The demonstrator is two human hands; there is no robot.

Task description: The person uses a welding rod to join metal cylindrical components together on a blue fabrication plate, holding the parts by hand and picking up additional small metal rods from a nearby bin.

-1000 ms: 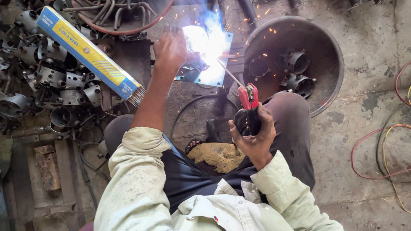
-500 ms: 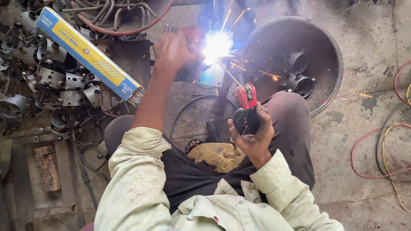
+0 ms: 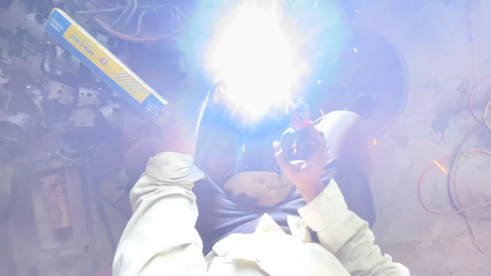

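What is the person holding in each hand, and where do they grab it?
The right hand grips a welding tool around its dark handle, the red part poking above. The left hand is hidden by the bright glare, so it cannot be told.

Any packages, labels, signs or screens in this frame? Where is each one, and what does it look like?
Long, narrow rectangular carton: upper left, lying diagonally over grey metal parts; blue with a broad yellow band and a striped patch, its lower end open with thin rods showing.
No signs or screens are visible; the white welding glare washes out the top centre.
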